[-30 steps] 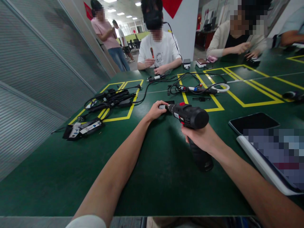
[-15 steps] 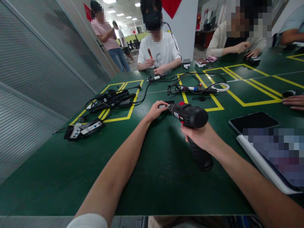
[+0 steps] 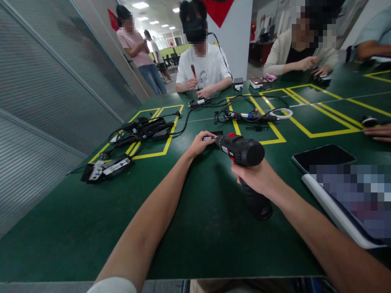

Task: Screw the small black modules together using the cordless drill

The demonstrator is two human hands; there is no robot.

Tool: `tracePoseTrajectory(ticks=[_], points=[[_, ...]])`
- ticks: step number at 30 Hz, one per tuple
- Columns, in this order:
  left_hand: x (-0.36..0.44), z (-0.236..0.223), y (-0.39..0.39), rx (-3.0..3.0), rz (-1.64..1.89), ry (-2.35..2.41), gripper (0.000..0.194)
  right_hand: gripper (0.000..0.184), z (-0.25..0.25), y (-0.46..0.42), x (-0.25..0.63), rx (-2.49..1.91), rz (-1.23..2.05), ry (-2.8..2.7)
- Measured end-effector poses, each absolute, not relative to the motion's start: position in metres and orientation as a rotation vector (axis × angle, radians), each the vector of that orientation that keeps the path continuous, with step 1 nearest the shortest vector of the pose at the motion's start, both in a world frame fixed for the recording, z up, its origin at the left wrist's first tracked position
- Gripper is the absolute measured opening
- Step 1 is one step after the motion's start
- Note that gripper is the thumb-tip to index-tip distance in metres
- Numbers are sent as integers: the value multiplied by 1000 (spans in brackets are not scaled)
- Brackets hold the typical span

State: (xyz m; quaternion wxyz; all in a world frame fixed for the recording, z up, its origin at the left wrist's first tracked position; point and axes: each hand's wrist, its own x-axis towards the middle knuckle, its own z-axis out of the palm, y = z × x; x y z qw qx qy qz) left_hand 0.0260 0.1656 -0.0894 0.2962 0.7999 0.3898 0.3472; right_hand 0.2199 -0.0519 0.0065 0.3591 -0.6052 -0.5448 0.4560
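My right hand (image 3: 255,177) is wrapped round the grip of a black cordless drill (image 3: 241,149) with red parts, its front end pointing away from me and to the left. My left hand (image 3: 200,144) is closed on a small dark piece with a pale label (image 3: 209,138), held low at the green table (image 3: 195,228). The drill's tip meets this piece beside my left fingers; the exact contact point is too small to make out. A flat black part (image 3: 217,133) shows just beyond my fingertips.
Black cables and adapters (image 3: 146,130) lie in a heap at the left, with a labelled black box (image 3: 106,167) nearer. Corded tools (image 3: 250,117) lie ahead. At the right are a phone (image 3: 324,156) and a tablet (image 3: 324,207). A co-worker opposite holds a screwdriver (image 3: 193,71).
My hands and the drill keep nearly the same pose while the view shifts slightly. Another person's hand has come in at the right edge. The co-worker's screwdriver has tilted.
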Motion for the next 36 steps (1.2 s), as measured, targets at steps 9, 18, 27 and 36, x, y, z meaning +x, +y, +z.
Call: tracePoseTrajectory(ticks=[9,18,27,36], points=[[26,-89,165,2131,935,1037,25,8,4,-50,222,-1572,1170,-1413],[26,-90,167,2120,935,1060,24,10,9,-52,222,-1583,1174,-1420],[26,-89,166,2115,927,1056,24,12,8,-51,221,-1581,1169,-1409],[25,-89,166,2081,926,1044,25,8,-1,-48,224,-1476,1186,-1422]])
